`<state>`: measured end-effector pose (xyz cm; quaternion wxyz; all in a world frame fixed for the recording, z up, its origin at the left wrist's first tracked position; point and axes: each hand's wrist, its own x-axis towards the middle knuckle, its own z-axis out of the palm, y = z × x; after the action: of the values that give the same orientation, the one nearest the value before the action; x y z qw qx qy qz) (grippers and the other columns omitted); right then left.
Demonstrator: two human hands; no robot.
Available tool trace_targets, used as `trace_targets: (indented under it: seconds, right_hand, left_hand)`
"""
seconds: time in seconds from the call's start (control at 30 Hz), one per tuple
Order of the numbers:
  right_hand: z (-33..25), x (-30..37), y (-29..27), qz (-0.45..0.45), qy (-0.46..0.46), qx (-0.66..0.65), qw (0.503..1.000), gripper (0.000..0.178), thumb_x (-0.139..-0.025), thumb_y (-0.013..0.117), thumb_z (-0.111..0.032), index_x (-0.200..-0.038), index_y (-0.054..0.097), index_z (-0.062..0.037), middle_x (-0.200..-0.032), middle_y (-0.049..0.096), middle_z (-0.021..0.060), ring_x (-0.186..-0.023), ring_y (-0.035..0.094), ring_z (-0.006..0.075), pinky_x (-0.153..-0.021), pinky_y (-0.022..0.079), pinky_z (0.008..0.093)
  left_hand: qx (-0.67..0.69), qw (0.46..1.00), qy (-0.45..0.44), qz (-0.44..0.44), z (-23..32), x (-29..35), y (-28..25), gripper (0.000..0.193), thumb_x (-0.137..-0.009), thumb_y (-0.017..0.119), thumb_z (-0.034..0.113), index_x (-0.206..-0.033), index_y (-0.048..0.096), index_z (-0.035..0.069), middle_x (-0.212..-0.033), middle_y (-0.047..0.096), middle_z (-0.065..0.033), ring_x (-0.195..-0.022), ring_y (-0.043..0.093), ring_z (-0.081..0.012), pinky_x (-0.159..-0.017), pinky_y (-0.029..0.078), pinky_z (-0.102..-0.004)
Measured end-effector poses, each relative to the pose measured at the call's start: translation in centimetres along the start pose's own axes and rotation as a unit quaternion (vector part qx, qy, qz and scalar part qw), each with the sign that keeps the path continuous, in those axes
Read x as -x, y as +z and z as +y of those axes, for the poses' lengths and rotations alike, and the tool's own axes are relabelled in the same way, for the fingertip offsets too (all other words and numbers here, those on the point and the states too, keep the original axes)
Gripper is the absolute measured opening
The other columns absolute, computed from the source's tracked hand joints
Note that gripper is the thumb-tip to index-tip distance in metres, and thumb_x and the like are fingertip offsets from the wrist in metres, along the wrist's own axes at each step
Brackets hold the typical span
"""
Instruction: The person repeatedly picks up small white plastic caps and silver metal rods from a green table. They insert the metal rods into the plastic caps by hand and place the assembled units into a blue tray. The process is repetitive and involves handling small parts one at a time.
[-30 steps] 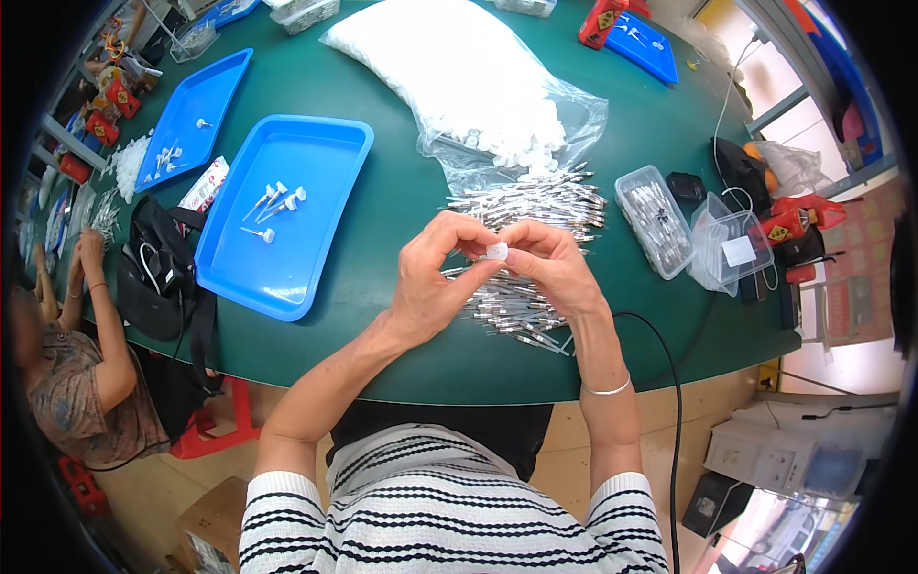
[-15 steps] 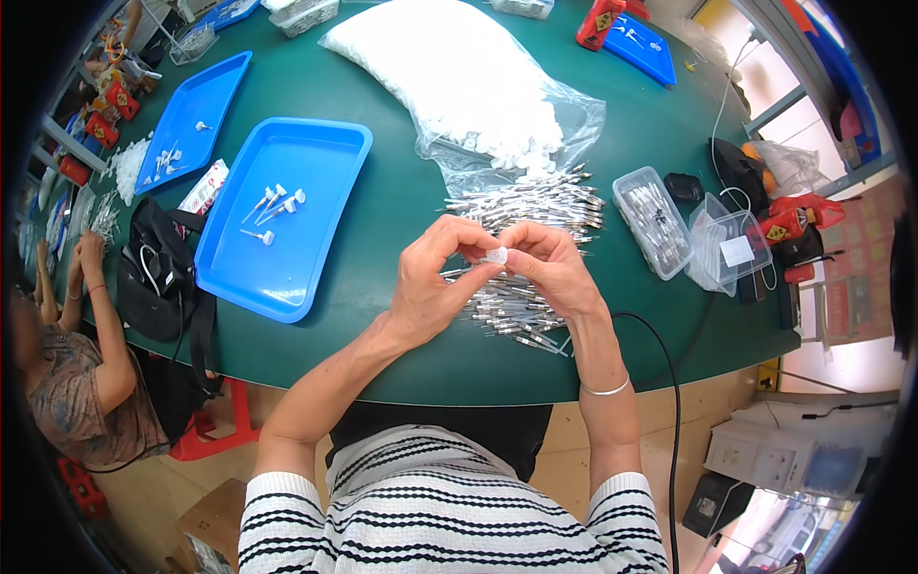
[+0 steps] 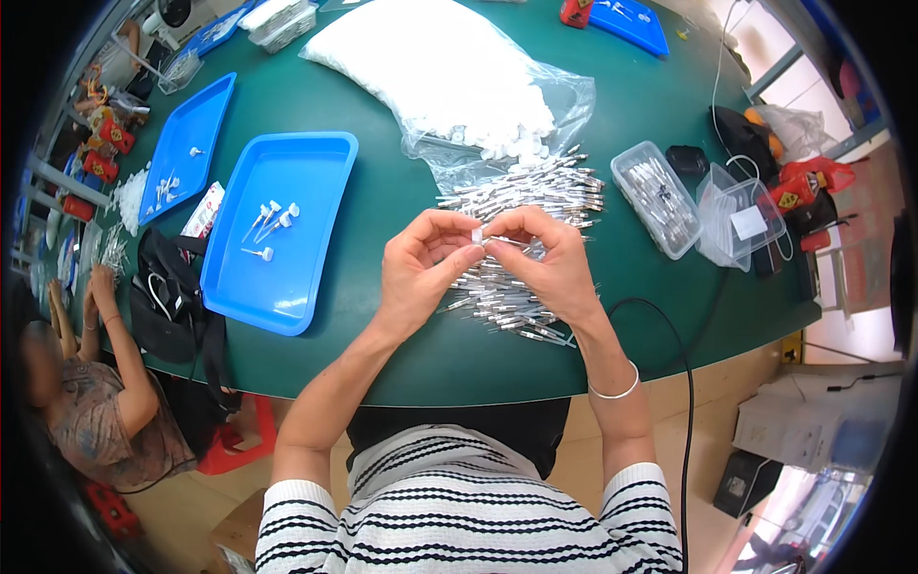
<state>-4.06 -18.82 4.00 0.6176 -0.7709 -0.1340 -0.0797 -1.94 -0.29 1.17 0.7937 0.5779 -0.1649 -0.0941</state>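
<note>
Over a loose pile of thin silvery-and-white rods [image 3: 521, 306], my two hands meet fingertip to fingertip. My left hand [image 3: 421, 273] is closed, pinching a small white plastic cap [image 3: 477, 235] between thumb and forefinger. Closed as well, my right hand [image 3: 547, 268] presses thumb and forefinger together against the cap's right side. A slim silvery piece, seemingly one of the rods, shows between its fingers; they hide most of it. Beyond the pile lies a large clear bag [image 3: 421, 67] spilling white caps. To the left, a blue tray [image 3: 277, 201] bears several rods with white caps on their ends.
At right stand a clear box [image 3: 658, 201] of rods and a clear container [image 3: 741, 225]. A black bag [image 3: 163, 287] lies left of the tray, near a second blue tray [image 3: 196, 143]. A co-worker [image 3: 105, 392] sits at far left. A black cable [image 3: 684, 383] hangs over the table edge.
The white cap has turned more upright between my fingertips, and both hands have shifted slightly left and away from me. The whole view has shifted a little.
</note>
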Motion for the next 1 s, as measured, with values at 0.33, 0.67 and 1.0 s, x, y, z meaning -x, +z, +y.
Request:
trace_targets:
  seconds: [0.33,0.67,1.0]
  right_hand:
    - [0.4,0.0,0.5,0.059,-0.074,0.101,0.990,0.009,-0.081,0.070,-0.007,-0.088,0.067,-0.0038,-0.085,0.068,0.0089,-0.080,0.063,0.0266,-0.071,0.050,0.0367]
    - [0.4,0.2,0.7,0.067,-0.116,0.139,0.981,0.009,-0.082,0.068,-0.007,-0.089,0.065,-0.0034,-0.085,0.067,0.0086,-0.082,0.064,0.0273,-0.071,0.052,0.0387]
    - [-0.1,0.2,0.7,0.061,-0.080,0.154,0.983,0.012,-0.081,0.070,-0.010,-0.090,0.064,-0.0052,-0.082,0.065,0.0095,-0.080,0.064,0.0269,-0.069,0.051,0.0389]
  left_hand:
    - [0.051,0.997,-0.050,0.022,-0.4,-0.1,0.2,0.028,-0.089,0.069,-0.002,-0.115,0.060,-0.002,-0.111,0.067,-0.0101,-0.102,0.065,-0.0142,-0.089,0.054,-0.0265]
    - [0.121,0.988,-0.097,0.025,-0.8,-0.3,0.0,0.025,-0.091,0.067,0.001,-0.115,0.060,-0.001,-0.110,0.068,-0.0084,-0.098,0.065,-0.0122,-0.088,0.053,-0.0276]
    - [0.128,0.986,-0.102,0.030,-0.8,-0.4,0.0,0.025,-0.092,0.066,0.000,-0.116,0.060,-0.001,-0.108,0.069,-0.0100,-0.097,0.066,-0.0125,-0.086,0.053,-0.0277]
